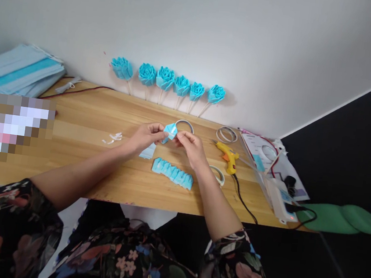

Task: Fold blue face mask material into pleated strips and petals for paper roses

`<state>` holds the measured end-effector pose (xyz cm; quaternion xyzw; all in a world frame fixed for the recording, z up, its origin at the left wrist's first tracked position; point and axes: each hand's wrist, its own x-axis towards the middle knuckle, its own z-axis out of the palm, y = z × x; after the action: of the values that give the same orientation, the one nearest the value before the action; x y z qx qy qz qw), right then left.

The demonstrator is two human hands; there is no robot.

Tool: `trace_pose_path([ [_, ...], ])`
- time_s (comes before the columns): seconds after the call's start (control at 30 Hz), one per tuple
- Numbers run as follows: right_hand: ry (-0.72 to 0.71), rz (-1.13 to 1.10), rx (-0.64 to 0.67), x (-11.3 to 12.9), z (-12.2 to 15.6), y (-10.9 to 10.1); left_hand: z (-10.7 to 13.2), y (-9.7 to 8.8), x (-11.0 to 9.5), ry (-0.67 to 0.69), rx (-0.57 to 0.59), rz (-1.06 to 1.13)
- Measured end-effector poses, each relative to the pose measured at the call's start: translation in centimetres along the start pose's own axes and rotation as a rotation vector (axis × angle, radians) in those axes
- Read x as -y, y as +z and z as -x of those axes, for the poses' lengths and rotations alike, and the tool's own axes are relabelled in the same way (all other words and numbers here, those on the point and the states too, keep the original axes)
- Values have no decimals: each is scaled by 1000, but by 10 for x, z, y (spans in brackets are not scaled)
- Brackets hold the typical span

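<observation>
Folded blue piece held up between two hands, left of the glue gun

The left hand [146, 136] pinches a folded blue piece [170, 130] marked with a white strip, thumb on the front, raised over the table [81, 121] to the left of the yellow glue gun [228, 157]. The right hand [191, 148], nearer the gun, has its fingers drawn together at the piece's right edge; whether they grip it is too small to tell.

Left of the gun and closer to the wearer lies a pleated blue strip [172, 173], with pale blue squares [148, 151] beyond its left end and white scraps [113, 137] farther left. One tape roll [190, 125] lies left of the gun behind the hands, another group of rolls [226, 140] just behind it, and a third roll [222, 178] just in front.

Right of the gun are printed sheets [278, 162], a white power strip [280, 201] and a green object [339, 218]. The table is light, striped wood. Beyond the gun, to its left, six blue roses [165, 78] on sticks lean against a plain pale wall [199, 31]; face masks [20, 69] lie stacked far left. A black surface [360, 134] fills the room's right side.
</observation>
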<state>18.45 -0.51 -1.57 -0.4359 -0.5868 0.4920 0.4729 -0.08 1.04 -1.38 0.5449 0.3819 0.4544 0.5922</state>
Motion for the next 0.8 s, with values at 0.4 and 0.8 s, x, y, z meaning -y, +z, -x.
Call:
trace_pose_path([
  [0.4,-29,29,-9,-2,-2,-1,0,-1,0,45,12,-12],
  [0.8,-8,84,24,-3,0,1,0,-1,-2,63,-5,-47],
])
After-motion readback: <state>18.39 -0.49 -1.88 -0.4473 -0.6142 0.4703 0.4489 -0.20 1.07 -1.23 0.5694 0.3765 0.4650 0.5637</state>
